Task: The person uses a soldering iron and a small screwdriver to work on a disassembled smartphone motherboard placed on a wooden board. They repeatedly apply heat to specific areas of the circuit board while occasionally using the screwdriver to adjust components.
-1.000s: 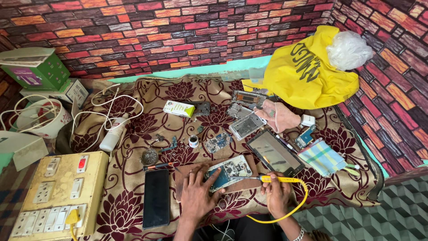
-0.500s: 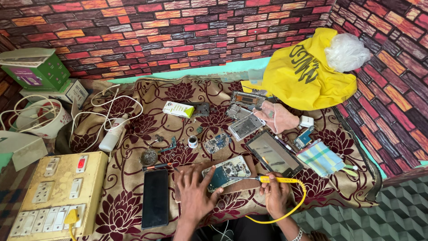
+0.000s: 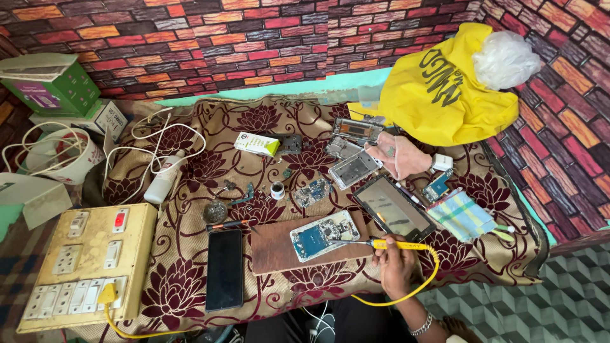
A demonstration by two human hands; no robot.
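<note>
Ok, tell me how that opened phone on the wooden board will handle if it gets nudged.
The opened phone lies flat and thin, so it would probably slide on the wooden board rather than tip. Its exposed circuitry looks fragile. It seems light, and no hand steadies it.

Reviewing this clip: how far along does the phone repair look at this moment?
Done: the phone lies opened on the wooden board, circuit board exposed, with other stripped frames behind it. In hand: the right hand holds a yellow soldering iron in a closed grip, tip at the phone's edge. The left hand is out of view. Left: the phone remains uncovered; the joint's state is unclear.
</note>
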